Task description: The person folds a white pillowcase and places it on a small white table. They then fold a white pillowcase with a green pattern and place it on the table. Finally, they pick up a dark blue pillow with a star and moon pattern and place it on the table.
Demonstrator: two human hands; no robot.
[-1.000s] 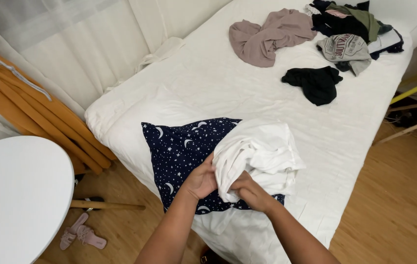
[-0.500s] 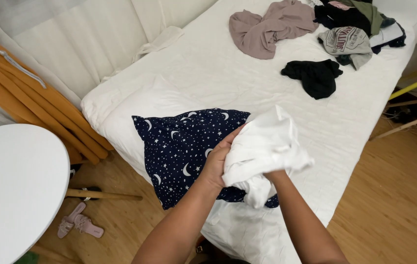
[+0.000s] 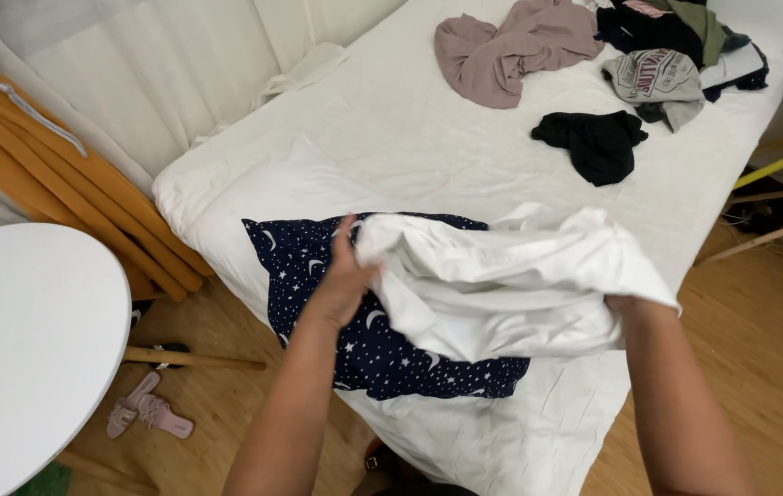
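While both hands stretch a white garment (image 3: 511,285) above the starry cloth (image 3: 364,321) on the bed (image 3: 391,138), left hand (image 3: 346,276) fingers clamp one edge; right hand (image 3: 630,308) fingers grip the other, mostly hidden.

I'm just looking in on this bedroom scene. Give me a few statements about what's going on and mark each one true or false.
1. Both hands hold a white garment stretched out between them. True: the left hand grips one end, and the right hand is mostly hidden under the other.
2. The white garment is held over a plain red cloth. False: the cloth below is dark blue with moons and stars.
3. A black garment lies by itself on the bed. True.
4. The round table at the left is black. False: it is white.
5. Pink sandals lie on the wooden floor. True.
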